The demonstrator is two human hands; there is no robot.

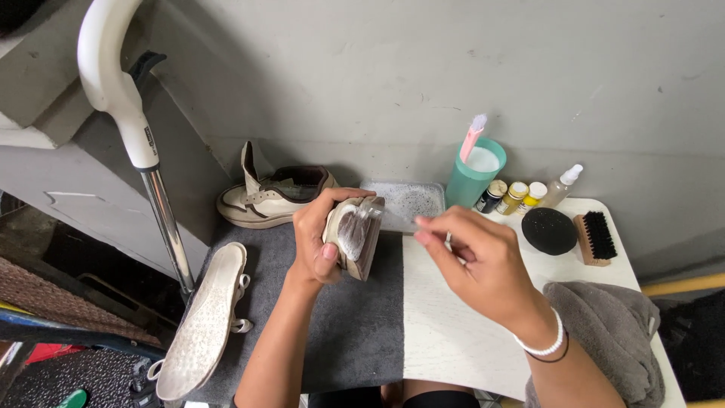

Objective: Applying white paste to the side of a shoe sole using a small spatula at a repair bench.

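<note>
Left hand (321,242) grasps a beige and brown leather sneaker (356,236), sole side up, above the dark grey felt mat (355,325). Right hand (476,261) fingers are pinched on a thin clear-handled brush (389,217) touching the sneaker. A matching sneaker (276,195) stands behind.

Left hand (323,242): forearm enters from bottom centre, angled up; wrist bent, fingers curled over the top, thumb pressed on the near side, a closed grip. Right hand (472,261): forearm enters from lower right; fingertips pinched together, pointing left toward the left hand. Hands near, not touching.
</note>
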